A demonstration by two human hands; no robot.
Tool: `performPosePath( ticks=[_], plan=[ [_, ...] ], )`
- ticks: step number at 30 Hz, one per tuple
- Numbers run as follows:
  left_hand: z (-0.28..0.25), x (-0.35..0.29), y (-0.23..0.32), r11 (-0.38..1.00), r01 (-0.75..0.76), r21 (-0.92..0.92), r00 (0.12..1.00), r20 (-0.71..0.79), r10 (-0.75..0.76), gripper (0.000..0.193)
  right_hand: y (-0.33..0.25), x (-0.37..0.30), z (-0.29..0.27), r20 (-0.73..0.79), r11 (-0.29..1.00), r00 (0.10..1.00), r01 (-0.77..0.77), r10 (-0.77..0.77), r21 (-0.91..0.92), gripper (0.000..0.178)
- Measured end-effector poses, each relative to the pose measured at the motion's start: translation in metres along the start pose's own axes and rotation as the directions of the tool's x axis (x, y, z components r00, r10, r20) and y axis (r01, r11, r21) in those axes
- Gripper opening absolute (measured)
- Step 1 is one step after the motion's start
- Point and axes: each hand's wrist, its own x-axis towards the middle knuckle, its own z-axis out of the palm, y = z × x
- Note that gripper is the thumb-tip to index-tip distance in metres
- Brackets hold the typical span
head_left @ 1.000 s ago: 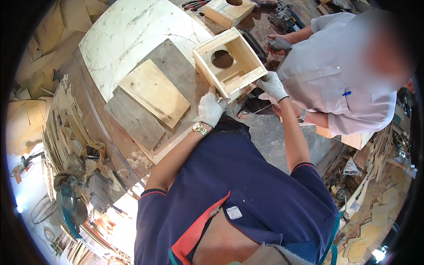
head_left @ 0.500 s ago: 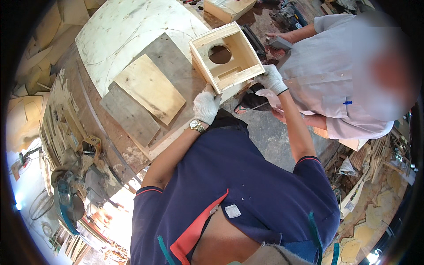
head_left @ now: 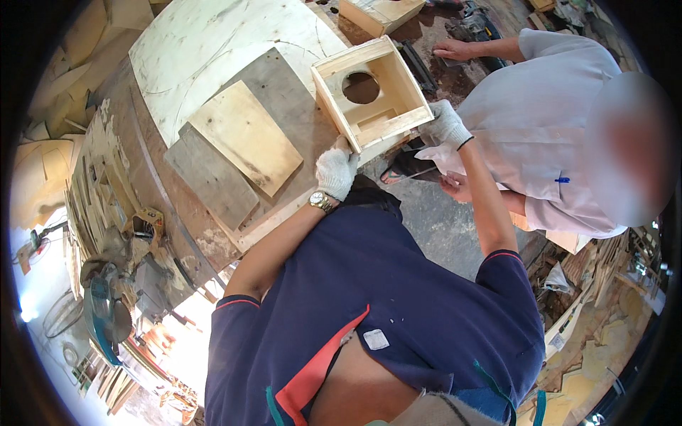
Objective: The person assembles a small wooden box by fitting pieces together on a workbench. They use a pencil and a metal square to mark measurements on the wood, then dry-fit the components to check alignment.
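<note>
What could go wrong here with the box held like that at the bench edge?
1. The wooden box sits at the workbench edge, gripped only at its near corners by the gloved left hand and right hand; a slip could tip it off.
2. A co-worker stands close beside it; a swing might hit them.
3. The loose plywood panel nearby could get knocked.
</note>
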Motion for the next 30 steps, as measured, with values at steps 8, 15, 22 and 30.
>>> performPosePath(
  ticks=[8, 15, 22, 30],
  plan=[
    [-0.003, 0.0, 0.004, 0.995, 0.062, -0.082, 0.998, 0.005, -0.062, 0.029, 0.001, -0.002, 0.009, -0.076, 0.993, 0.995, -0.077, 0.071, -0.084, 0.024],
    [0.0, 0.0, 0.001, 0.995, 0.058, -0.085, 0.998, -0.018, -0.059, 0.031, -0.003, 0.0, 0.006, -0.069, 0.987, 0.996, -0.065, 0.055, -0.147, 0.024],
    [0.003, 0.0, 0.0, 0.998, 0.003, -0.056, 1.0, -0.026, -0.004, 0.031, 0.015, -0.001, 0.007, -0.102, 0.997, 0.992, -0.076, 0.073, -0.028, 0.025],
    [0.004, 0.0, -0.002, 0.993, 0.024, -0.114, 0.999, -0.034, -0.028, 0.033, 0.001, -0.005, 0.01, -0.119, 0.992, 0.987, -0.104, 0.112, 0.07, 0.02]
  ],
)
